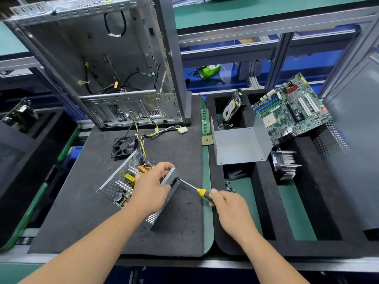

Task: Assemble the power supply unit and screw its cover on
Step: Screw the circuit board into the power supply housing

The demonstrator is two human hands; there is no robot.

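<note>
One view, the head camera: the power supply unit [131, 187], a stiff sheet-metal box likely fairly heavy with sharp edges and exposed circuitry (best held by its side walls), lies open-topped on the black mat near the counter's front edge. Left hand [152, 188] reaches over, fingers curled on its end wall, while right hand [227, 203] grips the yellow-handled screwdriver [196, 189], tip at that wall; the loose cover [241, 143] sits well apart.
</note>
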